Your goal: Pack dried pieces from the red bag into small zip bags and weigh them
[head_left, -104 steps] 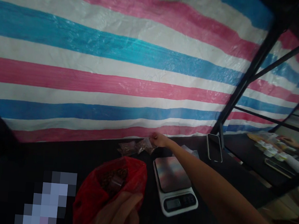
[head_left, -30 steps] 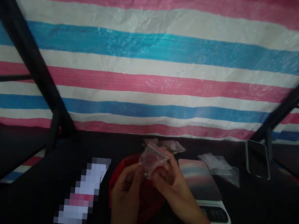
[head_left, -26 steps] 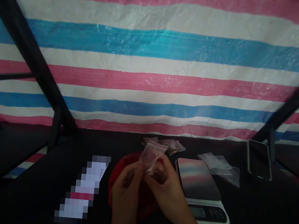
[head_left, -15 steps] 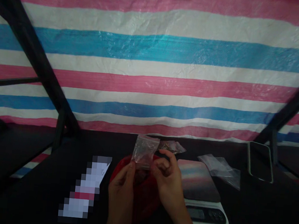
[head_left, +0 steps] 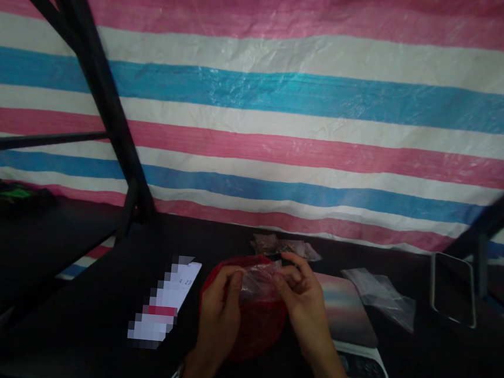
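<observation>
A small clear plastic bag (head_left: 258,279) is stretched sideways between my two hands, above a red bowl-like container (head_left: 259,331). My left hand (head_left: 220,310) pinches the bag's left end between thumb and fingers. At its right end, the thumb and fingers of my right hand (head_left: 304,302) grip the bag. The hands partly hide the container, and its contents are hard to make out. Just behind it lie several small bags with brownish contents (head_left: 286,247).
Right of the container is a scale (head_left: 349,312) with a metal plate. Beyond it lie flat clear bags (head_left: 379,294) and a framed rectangular object (head_left: 454,289). A lit phone (head_left: 171,299) lies left. Black frame bars (head_left: 105,99) rise at the sides before a striped sheet (head_left: 287,92).
The bag has turned from upright to sideways and come lower over the red container, with both hands still on it. The view has shifted, and my left wrist's watch now shows.
</observation>
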Demonstrator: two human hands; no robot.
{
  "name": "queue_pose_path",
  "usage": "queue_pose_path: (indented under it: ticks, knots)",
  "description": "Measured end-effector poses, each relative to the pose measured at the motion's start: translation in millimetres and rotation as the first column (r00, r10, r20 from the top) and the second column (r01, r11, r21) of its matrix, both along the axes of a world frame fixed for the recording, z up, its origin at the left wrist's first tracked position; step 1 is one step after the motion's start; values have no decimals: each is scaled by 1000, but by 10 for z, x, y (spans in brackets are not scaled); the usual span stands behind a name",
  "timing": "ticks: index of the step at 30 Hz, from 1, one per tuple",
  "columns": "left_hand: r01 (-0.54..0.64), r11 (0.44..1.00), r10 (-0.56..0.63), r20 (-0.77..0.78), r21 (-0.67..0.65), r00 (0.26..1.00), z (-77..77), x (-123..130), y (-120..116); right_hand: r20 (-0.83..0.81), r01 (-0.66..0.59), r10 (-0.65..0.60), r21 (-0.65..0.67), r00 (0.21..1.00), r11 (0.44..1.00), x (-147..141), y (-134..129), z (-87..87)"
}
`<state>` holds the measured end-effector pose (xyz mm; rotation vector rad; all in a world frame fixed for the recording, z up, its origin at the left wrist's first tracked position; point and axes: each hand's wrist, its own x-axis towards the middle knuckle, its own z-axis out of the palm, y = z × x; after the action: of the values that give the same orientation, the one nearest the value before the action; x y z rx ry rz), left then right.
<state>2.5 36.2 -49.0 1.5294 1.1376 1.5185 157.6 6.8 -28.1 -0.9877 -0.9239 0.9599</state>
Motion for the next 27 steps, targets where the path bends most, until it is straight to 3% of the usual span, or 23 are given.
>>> queue_pose_path:
  ticks: [4,6,8,9,11,12,14,18,22,27]
  knots:
    - [-193,954,231,-157,229,960,-33,-114,53,-61,-76,75,-7,995,997,-72,-19,61]
    - [-302,841,425,-202,450,882,-32,-139,13,-58,-86,85,-14,995,996,-119,-9,85]
    - [-208,726,488,-277,656,827,-23,-136,-76,-50,-55,54,-9,997,998,-162,4,95]
    - [-99,707,463,-353,700,813,-20,-127,-127,-49,-43,42,-8,998,999,-183,8,95]
    - [132,745,340,-542,654,769,-28,-100,-210,-48,-52,50,-24,998,998,-223,7,87]
    - [185,774,294,-603,606,742,-43,-89,-231,-41,-60,58,-45,997,997,-243,3,80]
    - [197,811,259,-639,552,724,-91,-85,-222,-9,-59,59,-96,998,994,-279,-5,62]
    - [234,819,193,-635,525,748,-181,-159,-104,51,-39,47,-149,998,988,-300,-15,44]
    - [340,826,26,-633,449,774,-162,-256,-52,57,-143,153,-151,987,978,-240,-41,84]
    - [382,914,-242,-573,137,783,-12,-310,-132,109,-186,205,-165,973,969,-162,-100,149]
